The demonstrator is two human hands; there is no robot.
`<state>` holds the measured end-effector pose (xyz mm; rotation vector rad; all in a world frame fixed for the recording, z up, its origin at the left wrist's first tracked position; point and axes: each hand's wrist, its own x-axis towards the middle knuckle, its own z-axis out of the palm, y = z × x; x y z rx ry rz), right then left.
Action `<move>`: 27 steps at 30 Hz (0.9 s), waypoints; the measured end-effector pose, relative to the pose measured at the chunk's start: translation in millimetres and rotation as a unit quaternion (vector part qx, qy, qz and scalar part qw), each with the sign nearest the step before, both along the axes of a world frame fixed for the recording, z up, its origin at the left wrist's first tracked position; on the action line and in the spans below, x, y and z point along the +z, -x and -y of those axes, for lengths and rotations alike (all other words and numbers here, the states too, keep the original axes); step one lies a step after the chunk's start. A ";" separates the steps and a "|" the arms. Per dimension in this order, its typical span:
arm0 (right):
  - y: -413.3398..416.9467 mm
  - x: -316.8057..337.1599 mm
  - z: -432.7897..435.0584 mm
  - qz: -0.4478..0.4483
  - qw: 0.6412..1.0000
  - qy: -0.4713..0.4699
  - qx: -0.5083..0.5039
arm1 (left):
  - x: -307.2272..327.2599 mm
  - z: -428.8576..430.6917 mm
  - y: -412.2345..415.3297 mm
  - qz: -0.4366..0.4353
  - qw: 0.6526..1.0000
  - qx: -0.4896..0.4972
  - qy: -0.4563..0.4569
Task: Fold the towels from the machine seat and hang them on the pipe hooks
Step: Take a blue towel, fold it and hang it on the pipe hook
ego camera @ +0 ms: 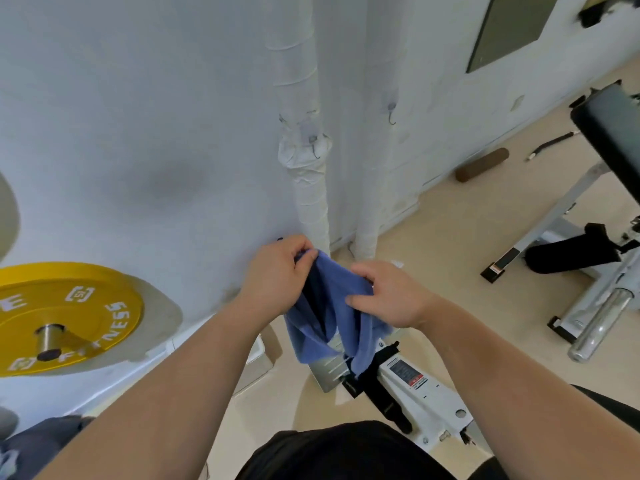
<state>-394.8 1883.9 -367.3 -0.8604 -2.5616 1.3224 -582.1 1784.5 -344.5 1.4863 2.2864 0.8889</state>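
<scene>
White gym wall ahead. Curled fingers of the left hand (pixel 277 268) and right hand (pixel 391 292) pinch the blue towel (pixel 332 306), which hangs bunched below the pipe hook (pixel 313 143). Best to level its corners and pull it taut before folding.

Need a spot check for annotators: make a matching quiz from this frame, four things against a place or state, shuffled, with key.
Things:
1. blue towel
2. weight plate
3. hook on the left pipe
4. brown roller

Place or state:
a. lying on the floor by the wall
b. yellow, far left
c. bare, nothing hung on it
d. gripped by the left hand and the right hand

Pairs: 1-d, 2-b, 3-c, 4-a
</scene>
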 end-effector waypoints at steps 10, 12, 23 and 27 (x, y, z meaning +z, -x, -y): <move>-6.7 5.2 -23.6 0.079 0.978 -0.178 -0.069 | 16.0 -23.4 41.9 -0.076 0.989 0.120 0.050; -1.8 7.6 -22.3 0.072 0.972 -0.206 -0.086 | 19.6 -25.2 37.9 -0.018 0.994 0.076 0.073; 13.9 20.0 -13.9 0.007 0.956 -0.269 -0.118 | 11.3 -34.7 -13.8 0.131 0.980 -0.144 0.051; 4.7 25.3 -18.9 -0.005 0.973 -0.207 -0.104 | 14.2 -36.0 -9.9 0.076 0.988 -0.136 0.020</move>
